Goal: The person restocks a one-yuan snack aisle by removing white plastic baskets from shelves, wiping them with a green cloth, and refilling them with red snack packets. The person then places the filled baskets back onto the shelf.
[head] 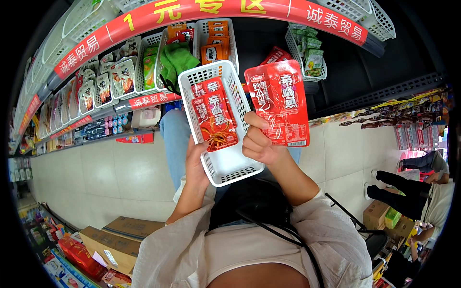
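In my left hand (197,158) is the lower left side of a white plastic basket (230,169) with slotted walls, tilted above my lap. Several red snack packets (219,122) lie in its upper part, and the white bottom shows at the near end. My right hand (264,144) grips a red snack pouch (279,104) by its lower left edge, just right of the basket, its printed face towards me. A green cloth (179,61) lies on the baskets beyond, next to a basket of orange packets (215,43).
Ahead, a black shelf (345,72) holds white baskets of packets, with a red sign strip (216,10) along the shelf edge above. Cardboard boxes (115,244) stand behind on the left. A black chair (374,241) and people (403,198) are at the right.
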A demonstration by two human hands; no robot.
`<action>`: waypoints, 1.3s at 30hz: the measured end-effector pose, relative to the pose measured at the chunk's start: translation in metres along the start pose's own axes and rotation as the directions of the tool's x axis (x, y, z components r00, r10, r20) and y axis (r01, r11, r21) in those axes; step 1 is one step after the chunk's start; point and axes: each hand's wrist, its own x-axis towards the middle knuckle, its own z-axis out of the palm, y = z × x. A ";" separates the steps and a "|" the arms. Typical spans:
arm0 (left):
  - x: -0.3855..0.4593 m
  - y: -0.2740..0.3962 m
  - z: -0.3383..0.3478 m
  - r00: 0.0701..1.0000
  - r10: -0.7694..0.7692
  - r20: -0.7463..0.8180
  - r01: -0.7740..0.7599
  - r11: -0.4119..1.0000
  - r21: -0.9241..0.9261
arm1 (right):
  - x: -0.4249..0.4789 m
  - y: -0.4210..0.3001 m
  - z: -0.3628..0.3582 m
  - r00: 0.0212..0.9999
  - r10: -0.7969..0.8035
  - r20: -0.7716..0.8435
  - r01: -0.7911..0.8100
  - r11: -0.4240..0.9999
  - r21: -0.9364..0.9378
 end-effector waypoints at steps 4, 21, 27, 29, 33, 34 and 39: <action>-0.001 0.001 0.002 1.000 -0.007 0.006 0.007 1.000 -0.023 | 0.001 0.001 0.001 0.999 0.021 0.028 -0.021 1.000 0.001; -0.002 0.000 0.003 1.000 -0.022 0.008 0.023 1.000 -0.014 | 0.001 0.003 -0.001 0.992 0.009 0.124 -0.014 0.999 0.038; -0.004 0.000 0.004 1.000 -0.023 0.009 0.023 1.000 -0.017 | 0.001 0.004 -0.002 0.990 0.000 0.140 -0.003 1.000 0.023; -0.004 0.001 0.005 1.000 -0.018 0.004 0.019 1.000 -0.021 | 0.001 0.004 0.000 0.993 0.016 0.115 -0.021 0.999 0.047; -0.001 0.001 0.001 1.000 -0.007 0.024 0.008 1.000 -0.024 | 0.001 -0.001 0.006 0.996 0.038 -0.075 -0.041 0.998 -0.040; -0.002 0.003 0.005 0.999 -0.002 0.037 0.003 1.000 -0.031 | 0.003 -0.004 0.006 0.998 0.027 -0.063 -0.037 0.988 -0.152; 0.001 0.004 0.005 0.999 0.019 0.027 -0.018 0.999 -0.052 | -0.007 0.001 0.004 0.703 -0.618 -0.351 -0.347 0.133 -0.929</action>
